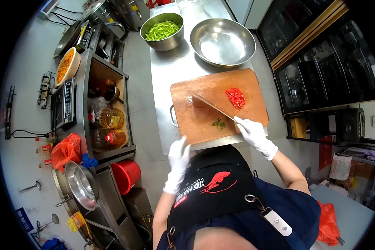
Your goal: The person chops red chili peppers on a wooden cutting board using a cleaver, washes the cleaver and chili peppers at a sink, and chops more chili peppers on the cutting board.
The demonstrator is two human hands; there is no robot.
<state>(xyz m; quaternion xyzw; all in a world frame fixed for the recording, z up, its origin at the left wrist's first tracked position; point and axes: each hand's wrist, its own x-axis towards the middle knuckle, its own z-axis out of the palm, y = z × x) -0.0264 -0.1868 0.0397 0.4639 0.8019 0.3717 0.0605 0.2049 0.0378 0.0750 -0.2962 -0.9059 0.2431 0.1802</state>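
Knife work looked between cuts imo: white-gloved right hand [253,134] clenched a long, straight-bladed knife [214,107] over the brown wooden board [187,121], between chopped red bits [236,98] and green scraps [219,122]. White-gloved left hand [178,157] hung loose; another cut called for keeping it clear.

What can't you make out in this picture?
All in the head view:
- Handle of the knife: hidden by the right hand.
- Whether the left hand touches the cutting board: blurred fingertips.
- What the green scraps are: too small.
- Top of the clear container: cut off by the upper edge.
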